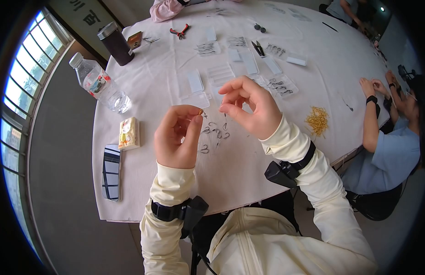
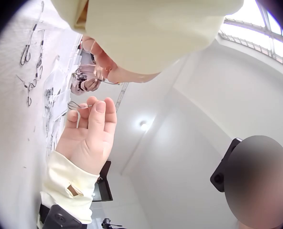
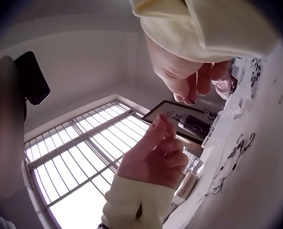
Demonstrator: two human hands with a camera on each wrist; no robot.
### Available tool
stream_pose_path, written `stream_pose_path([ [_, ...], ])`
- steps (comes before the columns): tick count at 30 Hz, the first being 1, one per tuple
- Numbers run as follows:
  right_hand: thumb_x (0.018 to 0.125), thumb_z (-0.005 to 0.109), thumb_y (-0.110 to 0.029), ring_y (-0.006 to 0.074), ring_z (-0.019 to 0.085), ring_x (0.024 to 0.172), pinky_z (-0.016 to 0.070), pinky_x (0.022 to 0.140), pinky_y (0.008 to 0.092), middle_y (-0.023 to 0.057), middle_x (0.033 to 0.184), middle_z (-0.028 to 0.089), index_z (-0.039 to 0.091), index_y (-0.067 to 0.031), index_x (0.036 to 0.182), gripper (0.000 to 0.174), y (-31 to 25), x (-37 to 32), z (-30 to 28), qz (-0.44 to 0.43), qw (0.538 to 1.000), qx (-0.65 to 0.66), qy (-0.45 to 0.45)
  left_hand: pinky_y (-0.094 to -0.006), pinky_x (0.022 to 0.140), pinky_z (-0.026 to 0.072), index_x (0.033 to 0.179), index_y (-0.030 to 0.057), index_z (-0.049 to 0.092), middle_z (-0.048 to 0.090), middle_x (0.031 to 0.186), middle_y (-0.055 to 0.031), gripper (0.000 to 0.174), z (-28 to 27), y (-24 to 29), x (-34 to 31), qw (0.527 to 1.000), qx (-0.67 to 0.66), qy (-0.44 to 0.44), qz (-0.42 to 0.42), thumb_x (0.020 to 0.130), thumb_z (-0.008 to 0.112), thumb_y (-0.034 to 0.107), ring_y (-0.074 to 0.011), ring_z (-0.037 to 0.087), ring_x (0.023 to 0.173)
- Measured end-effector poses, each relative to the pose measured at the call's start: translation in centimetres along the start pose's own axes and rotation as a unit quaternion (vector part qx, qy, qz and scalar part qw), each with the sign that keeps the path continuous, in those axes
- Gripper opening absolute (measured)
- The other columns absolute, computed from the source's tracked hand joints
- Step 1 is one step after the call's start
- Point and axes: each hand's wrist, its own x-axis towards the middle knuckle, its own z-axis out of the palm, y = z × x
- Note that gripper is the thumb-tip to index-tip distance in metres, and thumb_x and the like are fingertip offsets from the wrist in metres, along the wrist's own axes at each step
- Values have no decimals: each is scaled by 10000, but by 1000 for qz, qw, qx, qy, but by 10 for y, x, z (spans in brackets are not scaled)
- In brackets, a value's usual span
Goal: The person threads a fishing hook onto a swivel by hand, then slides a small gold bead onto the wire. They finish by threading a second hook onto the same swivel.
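Head view, left grip: I see the left grip (image 1: 176,143) closed at thumb and forefinger, pinching a small golden piece (image 1: 201,112).
Right grip: The right grip (image 1: 259,113) is pinched too, on a dark wire piece (image 2: 73,105) whose loop shows in the left wrist view; what joins it I cannot tell.
Loose hooks: Dark hooks (image 1: 217,133) lie scattered on the desk (image 1: 240,176), just beyond and between the two grips. I judge them light, stiff and springy, apt to snag each other and slip when pinched. I'd take one by its straight shank, clear of the point.
Golden pile: On the right sits a heap of thin golden pieces (image 1: 317,120); likely feather-light and easily scattered, best pinched singly at an end.
Left side: A phone (image 1: 111,174), a tissue pack (image 1: 129,133) and a water bottle (image 1: 102,87).
Clear boxes: Farther in, an open box (image 1: 281,85) holds more hooks; its thin plastic looks brittle, so I'd lift by the rim.
Far tools: Dark snips (image 1: 258,48), then red-handled pliers (image 1: 179,32).
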Motion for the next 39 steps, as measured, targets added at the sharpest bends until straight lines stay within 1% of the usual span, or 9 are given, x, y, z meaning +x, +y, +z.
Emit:
stream_pose_path([
  [7, 800, 703, -2, 95, 593, 793, 435, 731, 248, 21, 822, 619, 445, -71, 976, 320, -8, -3, 5, -46, 998, 32, -1, -174, 526, 387, 973, -9, 609, 587, 803, 11, 95, 4, 1, 0, 1000, -8, -11, -10, 895, 605, 44, -31, 478, 621],
  [10, 794, 717, -10, 93, 577, 767, 439, 740, 256, 22, 812, 633, 407, -84, 945, 353, -11, -4, 4, -35, 999, 31, -16, -177, 541, 397, 967, -13, 622, 600, 816, 7, 92, 3, 2, -1, 1000, 5, -17, -5, 892, 605, 36, -29, 489, 642],
  [12, 791, 722, -12, 90, 565, 753, 440, 736, 259, 24, 806, 641, 389, -89, 933, 371, -9, -5, 5, -29, 998, 41, -23, -196, 671, 467, 957, -38, 625, 627, 894, -43, 89, 2, 2, -1, 999, 12, -29, -7, 871, 600, -36, -65, 573, 728],
  [17, 780, 742, -22, 85, 533, 722, 441, 718, 260, 37, 794, 660, 346, -101, 900, 421, -8, -4, 4, -33, 998, 29, -35, -205, 658, 470, 942, -33, 647, 615, 902, -51, 93, 3, 0, -2, 999, 13, -34, -5, 859, 607, -45, -73, 578, 720],
  [26, 781, 750, -28, 75, 565, 737, 435, 700, 247, 29, 772, 652, 345, -101, 902, 429, -6, -5, 4, 7, 997, 47, -53, -209, 641, 464, 926, -34, 657, 605, 885, -52, 85, 4, 1, -2, 999, 18, -42, 8, 856, 611, -46, -74, 566, 709],
  [31, 809, 704, -30, 78, 566, 721, 442, 697, 235, 12, 781, 655, 533, -50, 1052, 297, -16, -3, 0, 1, 998, 38, -54, -210, 639, 463, 910, -29, 664, 600, 876, -54, 77, 4, 3, -2, 998, 30, -47, 36, 854, 612, -45, -78, 558, 699],
  [34, 822, 672, -19, 80, 568, 723, 448, 685, 233, 7, 777, 653, 624, -35, 1011, 195, -8, -2, -1, -57, 995, -6, -78, -210, 632, 466, 903, -25, 665, 600, 860, -49, 73, 3, 1, -1, 996, 47, -55, 58, 845, 625, -44, -78, 560, 694],
  [37, 837, 649, -11, 84, 571, 743, 457, 685, 230, 23, 804, 645, 633, -16, 913, 78, -11, -2, -2, -44, 996, 2, -79, -209, 624, 468, 895, -20, 668, 599, 839, -41, 76, 3, 0, -1, 991, 89, -49, 87, 831, 639, -46, -78, 561, 686],
  [39, 847, 642, -20, 85, 570, 756, 462, 699, 230, 23, 823, 637, 628, -11, 922, 77, -10, -4, -1, -12, 996, 45, -78, -207, 616, 469, 915, -20, 665, 602, 834, -38, 99, 3, 1, -1, 991, 91, -51, 82, 820, 651, -46, -77, 563, 683],
])
